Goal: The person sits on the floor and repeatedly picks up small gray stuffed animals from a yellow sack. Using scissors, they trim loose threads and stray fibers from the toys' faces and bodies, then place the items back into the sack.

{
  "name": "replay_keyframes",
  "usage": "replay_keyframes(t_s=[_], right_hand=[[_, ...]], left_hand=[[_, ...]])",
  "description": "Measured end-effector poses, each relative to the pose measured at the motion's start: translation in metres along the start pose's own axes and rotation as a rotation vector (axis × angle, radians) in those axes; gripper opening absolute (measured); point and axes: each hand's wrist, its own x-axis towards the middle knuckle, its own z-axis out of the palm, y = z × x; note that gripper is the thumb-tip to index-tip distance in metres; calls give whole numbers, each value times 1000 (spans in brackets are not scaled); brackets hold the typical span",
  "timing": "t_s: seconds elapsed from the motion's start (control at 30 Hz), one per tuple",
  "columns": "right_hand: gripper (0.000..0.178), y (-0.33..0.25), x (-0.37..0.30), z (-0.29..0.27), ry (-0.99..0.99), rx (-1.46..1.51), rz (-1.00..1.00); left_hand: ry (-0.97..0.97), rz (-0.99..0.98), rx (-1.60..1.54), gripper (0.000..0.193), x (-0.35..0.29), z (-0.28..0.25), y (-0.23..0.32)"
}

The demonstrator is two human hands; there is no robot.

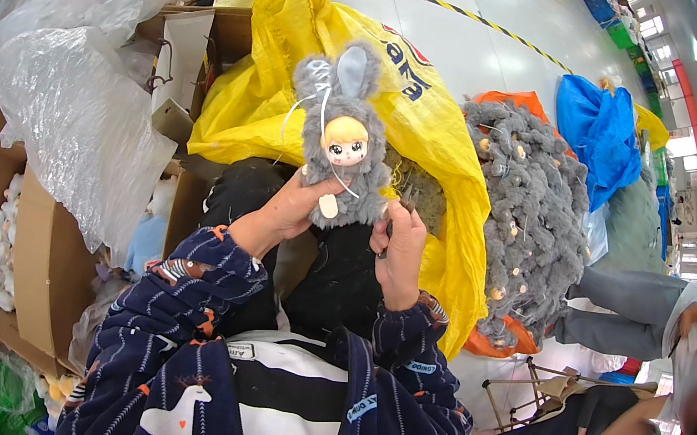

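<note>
A grey plush doll [348, 162] with rabbit ears, yellow hair and a painted vinyl face is upright in front of me, above my lap. My left hand [291, 203] is closed around its lower left side, the thumb lying across the front by a small cream foot. White cord hangs over the doll's head and body. At the doll's lower right side, my right hand [400, 245] is closed on a thin dark metal tool [411, 197], its tips pointing up. The fist hides most of this tool, so its kind is unclear. The fingertips are close against the plush.
A yellow sack [455, 189] lies open beyond my knees. Right of it is a heap of grey plush pieces [526, 201] in an orange sack. Cardboard boxes [36, 267] and clear plastic sheeting [72, 107] stand at left. Other people [628, 310] are at the right.
</note>
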Motion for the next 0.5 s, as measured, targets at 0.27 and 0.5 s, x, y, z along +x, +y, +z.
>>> replay_keyframes(t_s=[0.27,0.5], right_hand=[[26,9,-12,17,-201,-272,-322],[51,-1,-23,21,-273,-1091,-1010]], left_hand=[[-64,-32,-100,36,0,1,2],[-65,-124,-251,38,-1,-1,1]])
